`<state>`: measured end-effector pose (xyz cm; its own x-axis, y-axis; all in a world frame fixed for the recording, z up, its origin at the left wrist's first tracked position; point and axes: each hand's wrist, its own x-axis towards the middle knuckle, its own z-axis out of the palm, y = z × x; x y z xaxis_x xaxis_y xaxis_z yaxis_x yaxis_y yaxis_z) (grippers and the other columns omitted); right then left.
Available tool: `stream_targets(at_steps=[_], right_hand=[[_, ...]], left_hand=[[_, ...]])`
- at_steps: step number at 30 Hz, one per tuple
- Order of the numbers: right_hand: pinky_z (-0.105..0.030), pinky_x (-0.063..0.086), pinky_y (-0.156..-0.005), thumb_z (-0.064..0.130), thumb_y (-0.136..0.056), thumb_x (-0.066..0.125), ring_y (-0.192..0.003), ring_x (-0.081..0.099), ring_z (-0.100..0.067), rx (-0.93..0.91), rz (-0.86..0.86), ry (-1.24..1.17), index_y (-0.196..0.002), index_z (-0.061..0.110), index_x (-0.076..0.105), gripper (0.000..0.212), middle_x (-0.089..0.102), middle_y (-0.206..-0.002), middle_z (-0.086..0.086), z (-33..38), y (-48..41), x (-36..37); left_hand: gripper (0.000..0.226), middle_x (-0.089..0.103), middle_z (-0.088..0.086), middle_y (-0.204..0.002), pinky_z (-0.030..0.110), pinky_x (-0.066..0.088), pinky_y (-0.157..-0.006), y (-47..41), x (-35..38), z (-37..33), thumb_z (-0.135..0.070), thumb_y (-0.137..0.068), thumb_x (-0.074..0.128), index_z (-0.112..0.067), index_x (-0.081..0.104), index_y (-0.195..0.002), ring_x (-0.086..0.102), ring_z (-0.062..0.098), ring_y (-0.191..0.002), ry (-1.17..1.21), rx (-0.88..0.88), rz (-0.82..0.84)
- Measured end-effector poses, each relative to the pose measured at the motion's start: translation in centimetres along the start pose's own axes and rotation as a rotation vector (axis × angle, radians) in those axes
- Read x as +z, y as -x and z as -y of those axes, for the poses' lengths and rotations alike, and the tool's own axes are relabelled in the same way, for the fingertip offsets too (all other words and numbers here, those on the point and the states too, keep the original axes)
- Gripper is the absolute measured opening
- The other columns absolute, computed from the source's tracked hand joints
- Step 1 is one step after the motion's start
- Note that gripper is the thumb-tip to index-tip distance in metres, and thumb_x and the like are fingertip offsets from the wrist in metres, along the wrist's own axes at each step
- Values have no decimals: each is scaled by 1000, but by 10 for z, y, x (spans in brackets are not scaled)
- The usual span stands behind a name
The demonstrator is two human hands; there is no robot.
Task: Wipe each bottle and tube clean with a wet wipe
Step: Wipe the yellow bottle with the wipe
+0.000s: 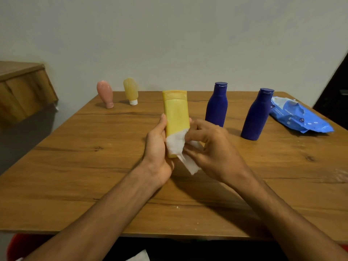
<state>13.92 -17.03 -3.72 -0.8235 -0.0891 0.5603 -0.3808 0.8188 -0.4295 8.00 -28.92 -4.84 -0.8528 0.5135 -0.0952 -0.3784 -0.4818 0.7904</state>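
Observation:
My left hand (157, 146) grips the lower part of a yellow tube (176, 113), held upright above the wooden table (75, 166) with its cap end up. My right hand (209, 146) pinches a white wet wipe (177, 143) against the tube's lower end; a loose corner of the wipe hangs below. Two dark blue bottles (217, 105) (257, 114) stand to the right behind my hands. A pink tube (105, 94) and a pale yellow tube (130, 91) stand on their caps at the back left.
A blue pack of wet wipes (299, 117) lies at the table's right back edge. A wooden ledge (22, 81) juts out at the left beside the wall. Something red (20, 245) shows below the table's front edge.

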Motion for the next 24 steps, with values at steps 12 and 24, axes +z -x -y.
stream_targets(at_steps=[12,24], right_hand=[[-15,47,-74,18,-76,69,-88,52,2,-8,-173,-13,-83,12,69,10,57,-99,8,-14,-3,-4],[-16,47,-67,24,-77,59,-81,52,-1,-123,-140,11,-79,12,67,15,56,-90,3,-11,0,2]], left_hand=[[54,68,11,-120,46,49,-98,-1,-1,7,-52,-100,35,-16,56,-135,64,28,-110,-60,-28,19],[63,69,14,-116,49,49,-97,-1,-3,9,-58,-99,31,-11,59,-130,65,28,-110,-98,-14,74]])
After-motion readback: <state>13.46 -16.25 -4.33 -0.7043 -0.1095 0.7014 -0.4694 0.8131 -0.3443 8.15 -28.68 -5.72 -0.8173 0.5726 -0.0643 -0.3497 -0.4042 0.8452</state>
